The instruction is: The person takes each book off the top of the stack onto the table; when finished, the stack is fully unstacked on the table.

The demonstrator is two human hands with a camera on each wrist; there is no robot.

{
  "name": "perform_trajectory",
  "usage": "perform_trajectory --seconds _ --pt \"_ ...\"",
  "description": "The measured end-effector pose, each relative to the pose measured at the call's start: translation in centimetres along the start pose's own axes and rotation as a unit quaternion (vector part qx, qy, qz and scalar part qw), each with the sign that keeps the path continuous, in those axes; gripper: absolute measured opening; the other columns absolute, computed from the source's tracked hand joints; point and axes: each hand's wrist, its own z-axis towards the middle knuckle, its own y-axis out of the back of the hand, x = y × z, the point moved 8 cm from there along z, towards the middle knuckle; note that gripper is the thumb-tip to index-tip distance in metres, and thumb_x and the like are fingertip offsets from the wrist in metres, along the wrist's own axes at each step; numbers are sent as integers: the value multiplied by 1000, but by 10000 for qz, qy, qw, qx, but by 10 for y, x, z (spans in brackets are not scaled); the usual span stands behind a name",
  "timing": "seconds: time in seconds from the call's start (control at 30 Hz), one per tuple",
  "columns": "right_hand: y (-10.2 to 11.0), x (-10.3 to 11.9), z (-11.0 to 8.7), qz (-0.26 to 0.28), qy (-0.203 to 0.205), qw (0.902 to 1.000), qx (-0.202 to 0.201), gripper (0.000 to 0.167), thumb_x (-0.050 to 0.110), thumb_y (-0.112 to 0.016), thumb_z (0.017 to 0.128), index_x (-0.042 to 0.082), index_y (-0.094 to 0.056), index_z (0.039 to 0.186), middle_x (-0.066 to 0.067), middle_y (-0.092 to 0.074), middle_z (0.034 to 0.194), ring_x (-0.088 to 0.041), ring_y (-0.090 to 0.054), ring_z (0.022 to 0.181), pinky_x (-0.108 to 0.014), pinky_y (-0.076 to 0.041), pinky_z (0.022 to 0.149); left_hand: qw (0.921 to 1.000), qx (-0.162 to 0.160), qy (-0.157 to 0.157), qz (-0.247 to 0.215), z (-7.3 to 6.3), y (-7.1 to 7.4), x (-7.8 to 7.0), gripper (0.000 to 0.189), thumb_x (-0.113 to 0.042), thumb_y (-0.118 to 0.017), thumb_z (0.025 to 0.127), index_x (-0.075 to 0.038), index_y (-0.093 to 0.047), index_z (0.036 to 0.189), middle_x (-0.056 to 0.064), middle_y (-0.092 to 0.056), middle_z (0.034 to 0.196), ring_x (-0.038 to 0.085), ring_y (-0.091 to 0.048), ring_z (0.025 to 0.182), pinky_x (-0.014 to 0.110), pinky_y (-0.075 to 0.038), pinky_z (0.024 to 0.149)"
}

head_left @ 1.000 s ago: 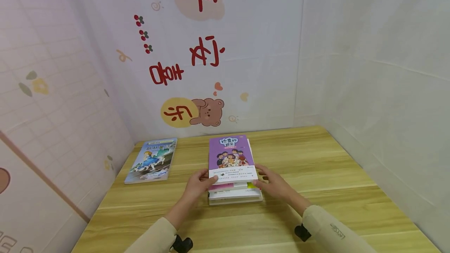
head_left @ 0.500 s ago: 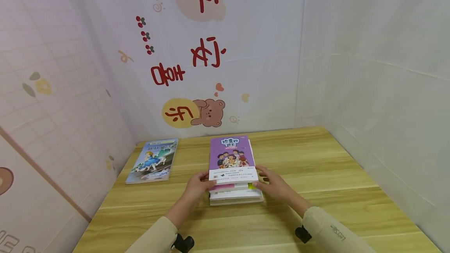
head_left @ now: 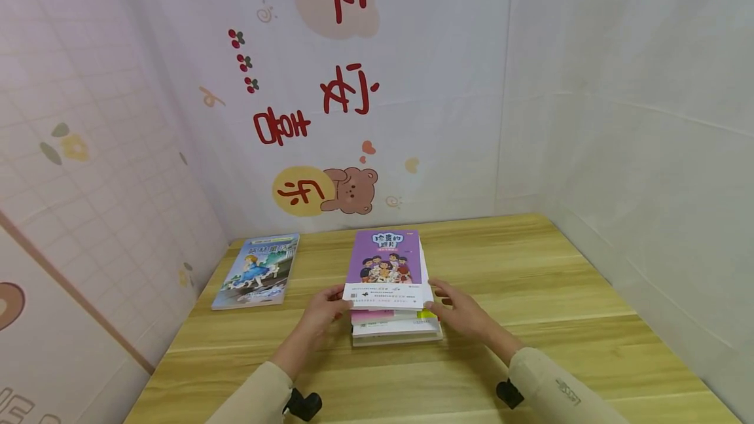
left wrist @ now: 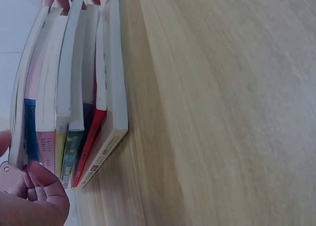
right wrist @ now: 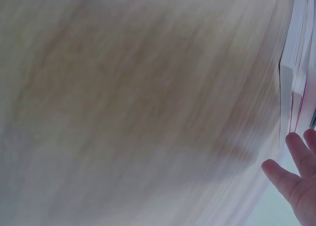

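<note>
A stack of several books (head_left: 397, 339) stands in the middle of the table, its many page edges showing in the left wrist view. On top lies a purple-covered book (head_left: 383, 260) with a white band, its near end turned a little to the left of the books below. My left hand (head_left: 324, 313) pinches this top book at its near left corner, thumb on the cover and fingers curled beneath, as the left wrist view shows. At the stack's right side is my right hand (head_left: 462, 313), thumb by the top book's near corner; its fingers (right wrist: 281, 179) spread out fairly straight beside the books.
A blue-covered book (head_left: 256, 271) with a girl in a blue dress lies flat at the table's back left. The wooden table (head_left: 530, 280) meets a printed cloth wall (head_left: 442, 84) at the back, with more cloth at both sides.
The top book's near end has shifted left over the stack, and my left hand has moved slightly left with it. My right hand has stayed almost in place.
</note>
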Motion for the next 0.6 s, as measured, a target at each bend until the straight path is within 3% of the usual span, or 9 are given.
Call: perform_trajectory --seconds 0.23,0.33,0.5,0.6 --pt "-1 1 1 -3 -74 9998 -175 54 32 -62 99 16 -46 148 -25 -54 138 -42 -56 121 -57 -43 101 9999 78 15 113 0 -3 3 59 -13 -72 91 11 -48 140 13 -63 116 15 -55 86 36 -43 74" --pt "-1 3 1 -2 -47 9998 -217 53 30 -62 99 15 -46 147 -24 -54 137 -42 -57 120 -57 -44 100 9999 47 -46 113 2 -3 2 59 -10 -72 90 10 -48 139 12 -62 112 16 -54 86 36 -44 76" --pt "-1 2 1 20 -35 9998 -207 54 31 -63 99 15 -47 147 -24 -54 137 -42 -57 119 -57 -44 99 9998 -5 -91 -193 3 -4 2 60 -5 -69 90 10 -45 142 14 -59 114 17 -54 90 40 -45 83" --pt "-1 0 1 -5 -57 9998 -182 54 33 -62 99 16 -46 147 -24 -54 138 -42 -57 119 -57 -44 99 9982 3 -149 -580 2 -2 1 61 0 -64 91 11 -38 145 19 -57 120 17 -57 89 37 -49 81"
